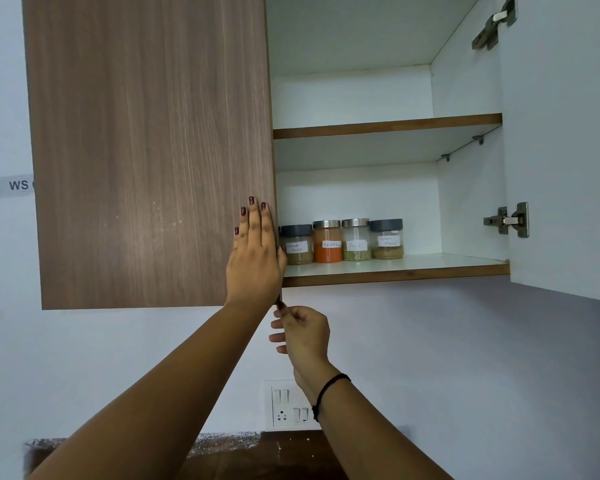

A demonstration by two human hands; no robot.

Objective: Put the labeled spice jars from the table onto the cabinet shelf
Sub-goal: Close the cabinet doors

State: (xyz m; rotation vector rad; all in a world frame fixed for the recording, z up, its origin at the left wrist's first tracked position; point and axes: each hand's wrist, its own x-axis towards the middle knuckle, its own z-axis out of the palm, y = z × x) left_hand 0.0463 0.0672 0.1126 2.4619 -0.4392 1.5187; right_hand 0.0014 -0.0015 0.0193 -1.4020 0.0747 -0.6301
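Flat-fingered, my left hand (255, 258) presses the cabinet door (146, 150); my right hand (302, 336), below it, pinches the door's bottom corner. Four labeled spice jars (328, 245) stand on the lower shelf (430, 268), just right of my left hand.

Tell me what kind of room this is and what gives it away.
Probably a home kitchen: labelled spice jars lined on a shelf beside a wooden cabinet door, and a socket plate on the wall above a dark counter.
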